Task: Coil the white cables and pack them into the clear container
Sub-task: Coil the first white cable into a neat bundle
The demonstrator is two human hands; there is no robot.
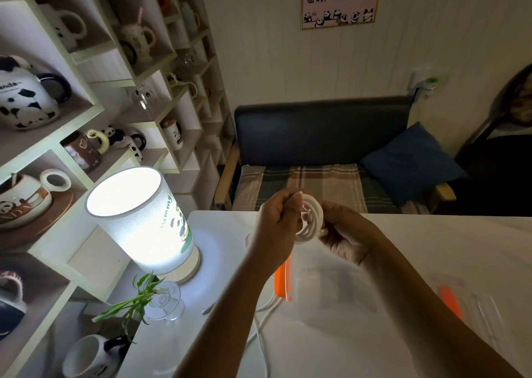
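Two bare hands meet at the centre of the head view, raised above a white table [431, 233]. Below them a clear container [331, 288] with an orange latch [283, 279] stands on the table; its contents are too blurred to tell. The left hand [276, 222] and right hand [345, 230] both pinch a coiled white cable [309, 219], a flat, smooth ring of several turns held upright between the curled fingers. A second white cable [263, 323] trails loose across the table at lower centre. At centre left stand a lit cylindrical lamp [144, 219] and a glass vase [165, 300].
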